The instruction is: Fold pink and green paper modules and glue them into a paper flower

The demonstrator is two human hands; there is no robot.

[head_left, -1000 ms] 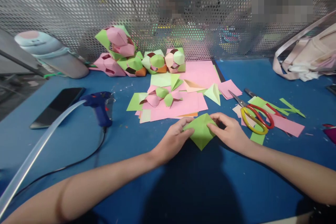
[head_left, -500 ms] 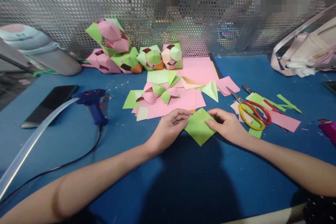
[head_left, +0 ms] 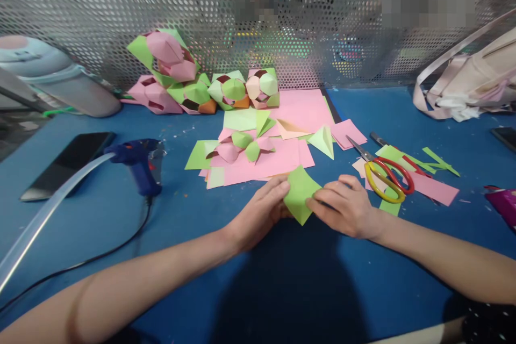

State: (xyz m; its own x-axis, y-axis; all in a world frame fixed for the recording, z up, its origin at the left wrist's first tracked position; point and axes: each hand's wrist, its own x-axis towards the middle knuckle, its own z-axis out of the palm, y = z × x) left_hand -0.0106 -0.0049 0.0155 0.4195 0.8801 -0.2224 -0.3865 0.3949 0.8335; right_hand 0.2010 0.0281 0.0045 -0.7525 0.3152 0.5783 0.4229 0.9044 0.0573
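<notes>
A green square of paper (head_left: 300,196) is held up between my hands with one corner pointing toward me, and it bends slightly. My left hand (head_left: 266,201) pinches its left corner, thumb on top and the other fingers behind. At the right corner, my right hand (head_left: 342,206) grips the paper between thumb and curled fingers. Just beyond lie pink paper sheets (head_left: 282,156) with curved pink and green folded petals (head_left: 243,140) on them. A pale green folded piece (head_left: 323,141) rests to their right.
Folded paper balls (head_left: 229,88) stand along the perforated metal screen (head_left: 100,11). On the left are a blue glue gun (head_left: 139,166) with its cord, a dark phone (head_left: 66,164) and a bottle (head_left: 80,86). Scissors (head_left: 382,172) lie right among paper scraps (head_left: 431,185); a bag (head_left: 479,75) sits behind.
The green paper has been lifted, turned slightly and bent. My left thumb has come over its left corner, and my right fingers have shifted down and curled round the right corner.
</notes>
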